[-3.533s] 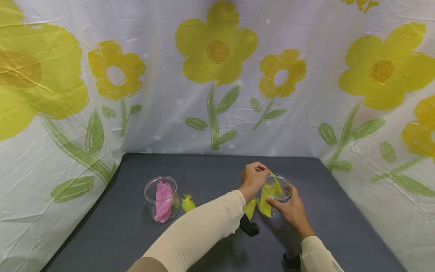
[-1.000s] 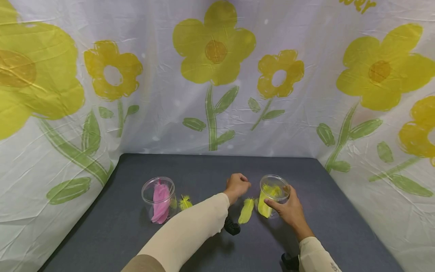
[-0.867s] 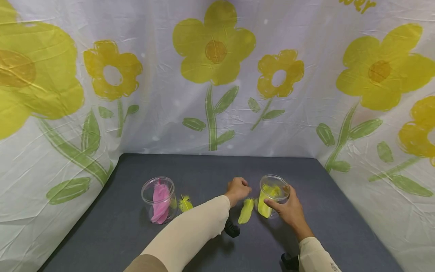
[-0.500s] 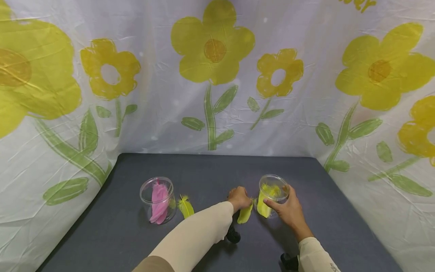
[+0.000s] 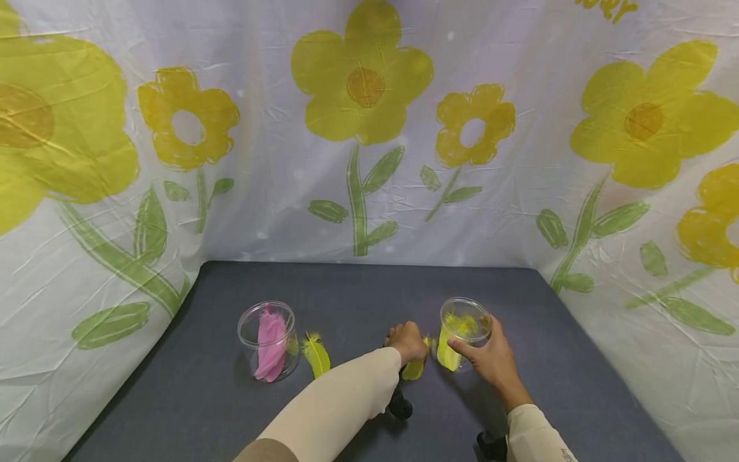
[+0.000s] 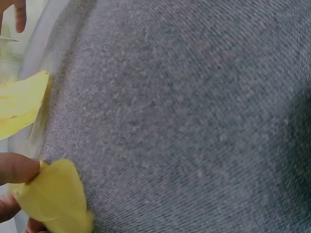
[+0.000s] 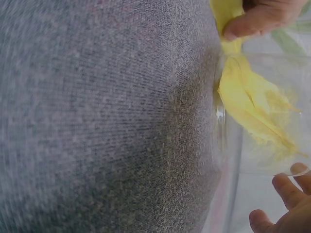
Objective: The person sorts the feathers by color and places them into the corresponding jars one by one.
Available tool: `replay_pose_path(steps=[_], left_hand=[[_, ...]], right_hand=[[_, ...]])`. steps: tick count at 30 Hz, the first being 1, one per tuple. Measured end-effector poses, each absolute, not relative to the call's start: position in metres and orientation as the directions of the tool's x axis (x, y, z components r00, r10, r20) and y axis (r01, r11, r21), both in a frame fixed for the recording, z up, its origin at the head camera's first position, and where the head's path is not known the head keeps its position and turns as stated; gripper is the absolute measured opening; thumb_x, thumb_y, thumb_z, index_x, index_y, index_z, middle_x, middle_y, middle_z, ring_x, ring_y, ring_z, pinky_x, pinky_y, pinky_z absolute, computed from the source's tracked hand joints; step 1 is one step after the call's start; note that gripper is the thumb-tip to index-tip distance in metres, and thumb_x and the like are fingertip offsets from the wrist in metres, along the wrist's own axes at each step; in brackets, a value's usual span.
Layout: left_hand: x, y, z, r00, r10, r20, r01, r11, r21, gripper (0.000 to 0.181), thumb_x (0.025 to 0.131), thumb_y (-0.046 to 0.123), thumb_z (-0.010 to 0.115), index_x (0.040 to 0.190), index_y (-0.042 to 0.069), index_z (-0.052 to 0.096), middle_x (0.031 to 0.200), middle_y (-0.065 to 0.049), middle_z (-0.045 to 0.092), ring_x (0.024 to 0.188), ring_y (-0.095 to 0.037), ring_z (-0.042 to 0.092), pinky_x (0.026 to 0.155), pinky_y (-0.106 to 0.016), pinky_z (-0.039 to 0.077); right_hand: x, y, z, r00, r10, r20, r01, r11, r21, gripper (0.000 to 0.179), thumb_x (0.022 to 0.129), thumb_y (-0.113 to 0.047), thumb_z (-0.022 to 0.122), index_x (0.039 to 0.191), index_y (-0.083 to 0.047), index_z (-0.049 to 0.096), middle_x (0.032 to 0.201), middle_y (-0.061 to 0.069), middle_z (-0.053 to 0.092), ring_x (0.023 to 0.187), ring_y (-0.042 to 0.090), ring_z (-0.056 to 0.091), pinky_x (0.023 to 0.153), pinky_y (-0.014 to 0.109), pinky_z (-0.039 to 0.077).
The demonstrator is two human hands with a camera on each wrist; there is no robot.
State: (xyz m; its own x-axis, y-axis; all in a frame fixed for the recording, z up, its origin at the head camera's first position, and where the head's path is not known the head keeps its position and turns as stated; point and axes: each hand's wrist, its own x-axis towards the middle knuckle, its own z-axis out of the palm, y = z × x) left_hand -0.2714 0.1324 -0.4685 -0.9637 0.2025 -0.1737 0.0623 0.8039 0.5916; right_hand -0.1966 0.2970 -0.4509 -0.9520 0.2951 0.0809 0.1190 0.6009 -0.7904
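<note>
My left hand (image 5: 407, 342) is low over the table and pinches a yellow feather (image 6: 58, 194) between thumb and fingers; part of the feather is hidden behind the hand in the head view. To its right stands a clear plastic cup (image 5: 466, 299) with yellow feathers (image 5: 447, 353) inside. My right hand (image 5: 491, 353) grips this cup from the right side, thumb in front and fingers behind. In the right wrist view, the right fingertips (image 7: 286, 189) are at the cup's wall, and the left hand with its feather shows at the top.
A second clear cup (image 5: 266, 302) holding pink feathers (image 5: 271, 346) stands on the left of the dark grey table (image 5: 346, 282). Beside it lies another yellow feather (image 5: 315, 356), close to my left sleeve (image 5: 335, 404). A flower-printed cloth (image 5: 265, 128) surrounds the table.
My left hand has come from above the right cup's rim, left and down to the feather on the table, and now pinches it. The right hand stays on its cup.
</note>
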Motion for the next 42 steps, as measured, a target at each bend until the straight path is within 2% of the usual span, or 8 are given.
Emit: replay_pose_path(steps=[3,7,10,14,22,31,36,42], left_hand=[[-0.273,0.129,-0.467,-0.967,0.178,-0.182,0.022,0.771,0.636,0.017,0.080,0.016,0.075,0.084,0.007,0.062,0.081,-0.007,0.057,0.082,-0.029,0.054,0.069,-0.044,0.043],[-0.275,0.123,-0.465,-0.962,0.166,-0.215,-0.050,0.669,0.741,0.016,0.082,0.010,0.073,0.080,0.005,0.058,0.079,-0.009,0.058,0.067,-0.026,0.054,0.054,-0.039,0.042],[-0.276,0.118,-0.463,-0.959,0.156,-0.237,-0.104,0.585,0.804,0.016,0.082,0.005,0.071,0.078,0.003,0.056,0.080,-0.010,0.057,0.065,-0.024,0.054,0.052,-0.037,0.042],[-0.277,0.111,-0.460,-0.960,0.121,-0.254,-0.152,0.538,0.829,0.014,0.083,0.004,0.071,0.078,0.002,0.058,0.083,-0.011,0.058,0.071,-0.025,0.057,0.056,-0.038,0.047],[-0.282,0.095,-0.453,-0.969,0.088,-0.230,-0.171,0.433,0.885,0.021,0.083,0.005,0.072,0.070,0.005,0.056,0.081,-0.008,0.058,0.071,-0.023,0.055,0.054,-0.035,0.045],[-0.288,0.083,-0.434,-0.979,0.088,-0.186,-0.146,0.338,0.930,0.015,0.080,0.006,0.073,0.067,0.007,0.065,0.084,-0.003,0.062,0.077,-0.021,0.056,0.066,-0.037,0.049],[-0.289,0.079,-0.419,-0.981,0.107,-0.160,-0.128,0.260,0.957,0.003,0.082,0.007,0.072,0.080,0.005,0.074,0.091,-0.004,0.065,0.086,-0.022,0.060,0.076,-0.039,0.051],[-0.290,0.077,-0.394,-0.985,0.123,-0.122,-0.105,0.134,0.985,0.014,0.086,0.006,0.068,0.099,0.000,0.073,0.095,-0.008,0.065,0.082,-0.022,0.064,0.079,-0.039,0.052]], right_hand=[[-0.196,0.296,-0.450,-0.952,0.295,0.080,0.118,0.597,-0.793,0.109,0.075,-0.045,0.081,0.149,0.003,0.017,0.143,0.030,0.033,0.129,0.047,0.034,0.102,0.061,0.028],[-0.195,0.296,-0.450,-0.953,0.295,0.074,0.120,0.590,-0.799,0.110,0.075,-0.045,0.081,0.149,0.003,0.017,0.144,0.030,0.033,0.129,0.046,0.034,0.102,0.061,0.028],[-0.195,0.296,-0.450,-0.953,0.296,0.069,0.122,0.582,-0.804,0.110,0.075,-0.045,0.081,0.149,0.002,0.016,0.144,0.030,0.033,0.129,0.046,0.034,0.102,0.061,0.028],[-0.195,0.295,-0.450,-0.951,0.301,0.068,0.124,0.573,-0.810,0.110,0.074,-0.045,0.082,0.149,0.002,0.017,0.143,0.030,0.034,0.128,0.046,0.035,0.101,0.061,0.028],[-0.195,0.296,-0.450,-0.954,0.293,0.062,0.122,0.569,-0.813,0.110,0.074,-0.044,0.082,0.149,0.003,0.016,0.142,0.031,0.034,0.128,0.046,0.035,0.101,0.061,0.028],[-0.195,0.296,-0.449,-0.954,0.293,0.067,0.121,0.577,-0.807,0.110,0.074,-0.045,0.082,0.149,0.003,0.018,0.142,0.030,0.035,0.128,0.046,0.035,0.102,0.061,0.027],[-0.195,0.297,-0.450,-0.955,0.289,0.061,0.122,0.575,-0.809,0.112,0.073,-0.047,0.082,0.149,0.003,0.016,0.143,0.030,0.034,0.129,0.046,0.034,0.102,0.062,0.026],[-0.195,0.297,-0.450,-0.955,0.290,0.059,0.125,0.578,-0.806,0.113,0.073,-0.048,0.082,0.149,0.003,0.016,0.143,0.030,0.033,0.129,0.047,0.034,0.103,0.061,0.026]])
